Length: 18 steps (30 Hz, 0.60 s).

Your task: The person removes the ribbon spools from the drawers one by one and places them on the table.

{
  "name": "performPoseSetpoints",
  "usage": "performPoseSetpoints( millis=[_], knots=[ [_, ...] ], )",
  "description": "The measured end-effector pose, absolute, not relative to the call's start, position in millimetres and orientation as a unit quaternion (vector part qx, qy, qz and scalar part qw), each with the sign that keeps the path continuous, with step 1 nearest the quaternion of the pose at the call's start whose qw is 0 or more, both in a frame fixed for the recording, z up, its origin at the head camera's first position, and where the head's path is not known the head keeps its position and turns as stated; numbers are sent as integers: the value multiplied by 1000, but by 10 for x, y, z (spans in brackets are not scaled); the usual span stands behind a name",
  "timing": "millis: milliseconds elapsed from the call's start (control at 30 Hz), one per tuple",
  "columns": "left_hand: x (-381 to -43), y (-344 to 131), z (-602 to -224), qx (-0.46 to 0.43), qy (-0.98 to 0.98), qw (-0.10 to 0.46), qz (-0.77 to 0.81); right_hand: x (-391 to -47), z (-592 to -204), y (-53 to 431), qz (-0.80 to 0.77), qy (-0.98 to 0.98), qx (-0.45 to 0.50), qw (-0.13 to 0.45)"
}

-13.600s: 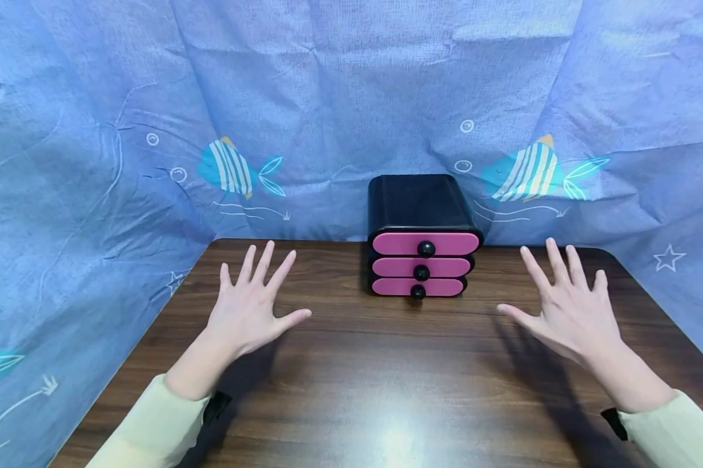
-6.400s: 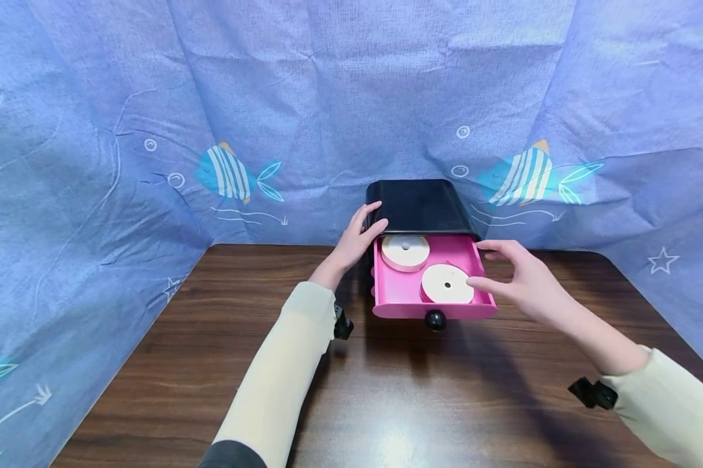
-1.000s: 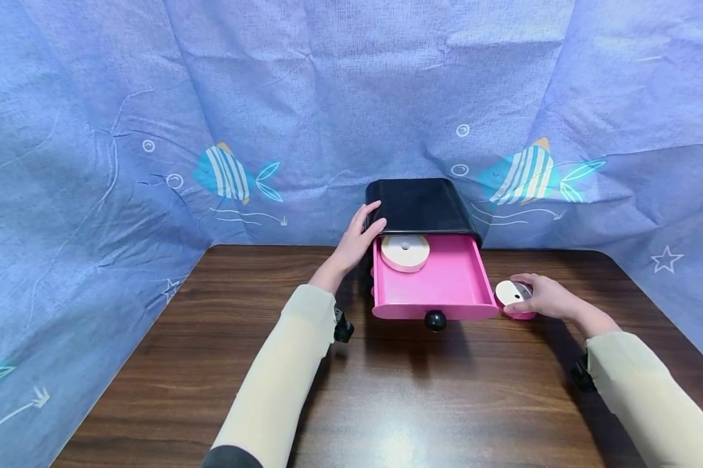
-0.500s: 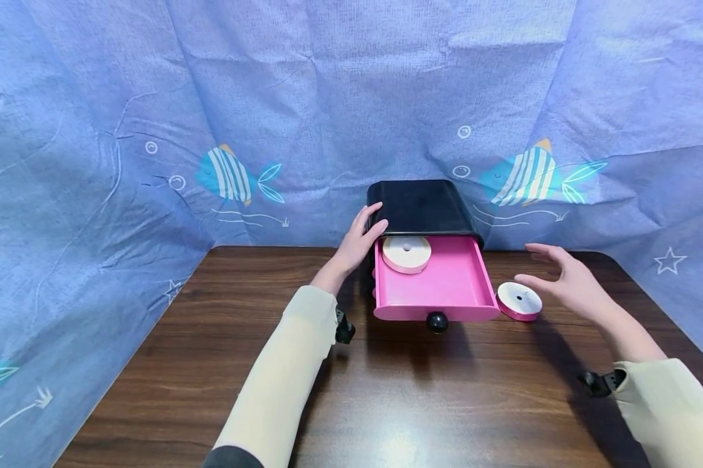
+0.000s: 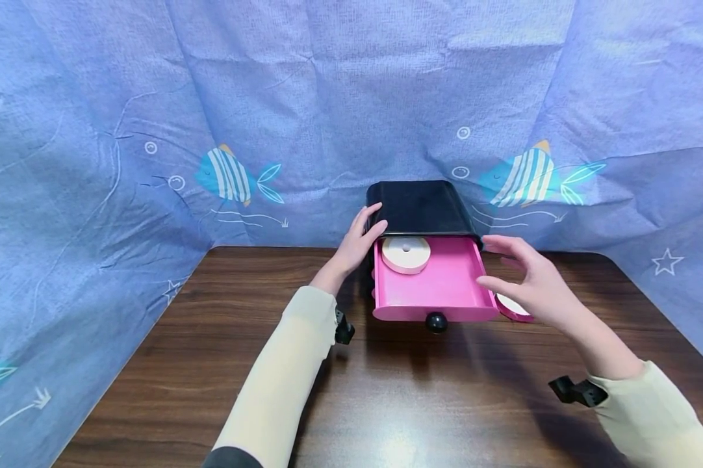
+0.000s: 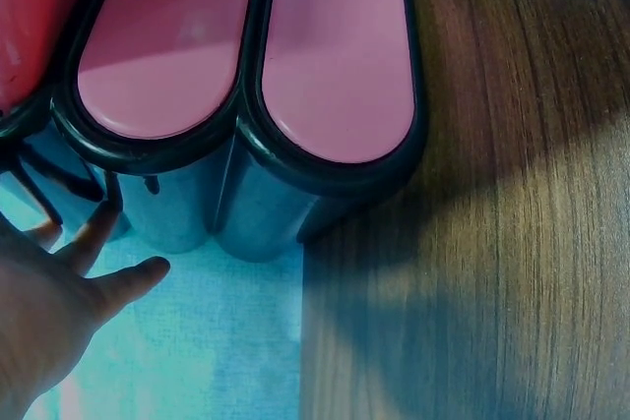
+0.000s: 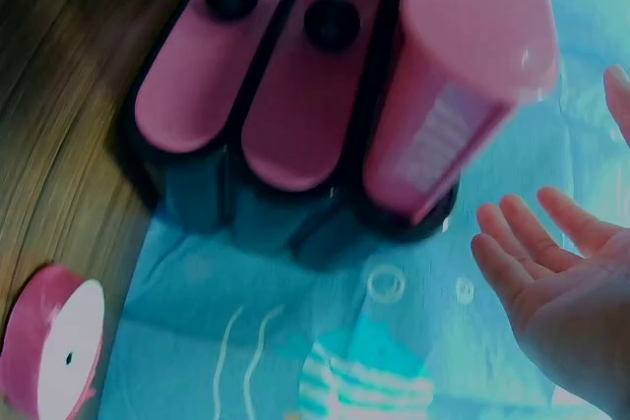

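Note:
A black drawer box (image 5: pixel 418 207) with pink fronts stands at the back of the table, its top pink drawer (image 5: pixel 453 276) pulled out. At the drawer's back left lies a ribbon spool (image 5: pixel 396 255) with a pale face. My left hand (image 5: pixel 349 247) rests against the box's left side, thumb over the top edge. By the drawer's right wall hovers my right hand (image 5: pixel 541 286), thumb and fingers spread, holding nothing. Behind it, partly hidden, a second spool (image 5: pixel 513 311) with deep pink ribbon lies on the table; the right wrist view shows this pink ribbon spool (image 7: pixel 71 346) too.
A round black knob (image 5: pixel 436 323) sticks out from the open drawer's front. Two lower drawers (image 7: pixel 305 105) are closed. Wood-grain table (image 5: pixel 223 338) spreads in front and to both sides. A blue fish-print cloth (image 5: pixel 328 117) hangs right behind the box.
My right hand has let go of the pink ribbon spool on the table right of the drawer, lifted, and moved left to the drawer's edge. My left hand has stayed on the box.

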State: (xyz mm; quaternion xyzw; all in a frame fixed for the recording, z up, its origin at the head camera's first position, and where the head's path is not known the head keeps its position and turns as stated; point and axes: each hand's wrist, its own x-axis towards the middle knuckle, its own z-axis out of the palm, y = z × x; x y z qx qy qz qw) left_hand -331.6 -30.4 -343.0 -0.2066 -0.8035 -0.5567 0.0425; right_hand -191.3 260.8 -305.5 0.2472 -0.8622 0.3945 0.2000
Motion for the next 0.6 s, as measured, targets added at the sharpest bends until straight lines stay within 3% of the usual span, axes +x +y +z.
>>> performPoseSetpoints(
  millis=[367, 600],
  knots=[
    [-3306, -311, -3427, -207, -800, 41, -561, -2148, -3047, 2249, 308, -916, 248, 72],
    [-3309, -315, -3424, -211, -797, 39, -565, -2313, -3057, 2148, 260, -928, 262, 53]
  ],
)
